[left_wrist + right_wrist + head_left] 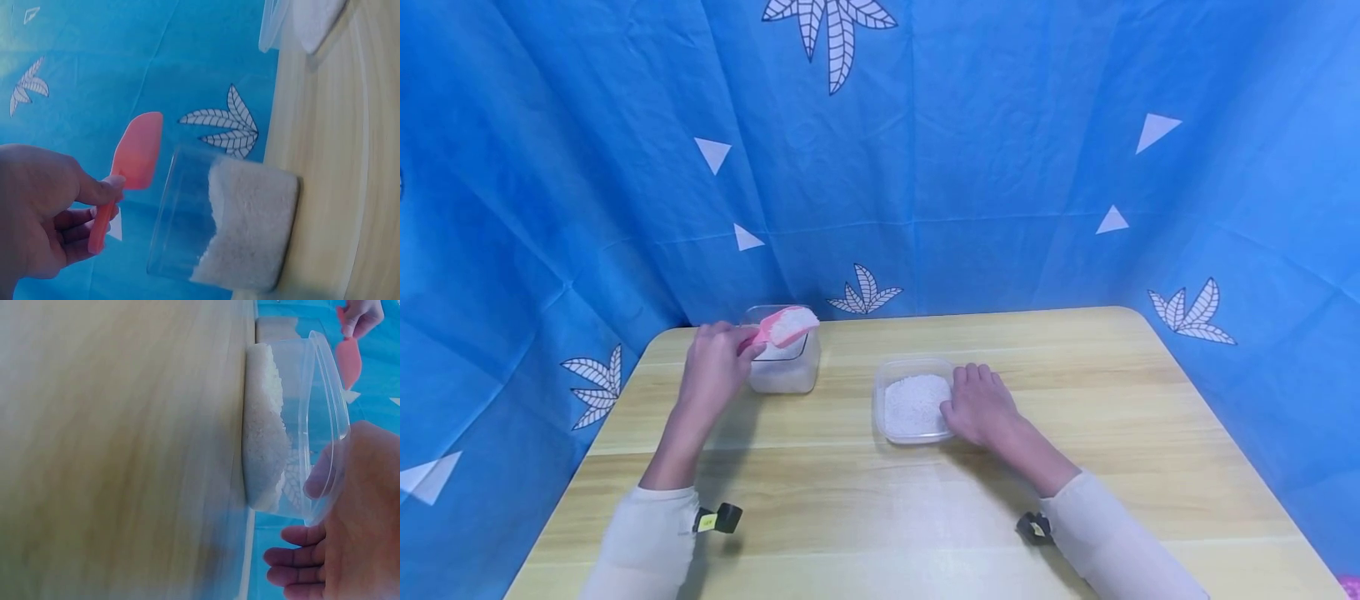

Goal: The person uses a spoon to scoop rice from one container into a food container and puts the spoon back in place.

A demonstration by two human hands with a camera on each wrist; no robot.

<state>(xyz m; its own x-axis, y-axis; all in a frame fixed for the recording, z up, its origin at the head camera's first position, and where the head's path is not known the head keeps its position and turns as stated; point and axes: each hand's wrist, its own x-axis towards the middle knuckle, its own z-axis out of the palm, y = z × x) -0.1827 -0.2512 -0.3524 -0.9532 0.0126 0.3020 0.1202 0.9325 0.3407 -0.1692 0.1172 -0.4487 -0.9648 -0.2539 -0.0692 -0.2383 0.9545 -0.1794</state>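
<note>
My left hand [717,364] pinches the handle of a pink scoop [139,150] between thumb and fingers. A heap of white granules [793,323] lies in the scoop's blade. Below it stands a taller clear container [784,379], partly filled with white granules; the scoop is above its opening. At the middle of the table, a shallower clear container [300,375] holds more white granules [917,404]. My right hand [985,406] holds this one at its right side, the thumb over the rim and the other fingers outside the wall.
Both containers stand on a light wooden table [850,492], the taller one near the back left edge. A blue curtain [985,167] with leaf and triangle prints hangs behind and at both sides.
</note>
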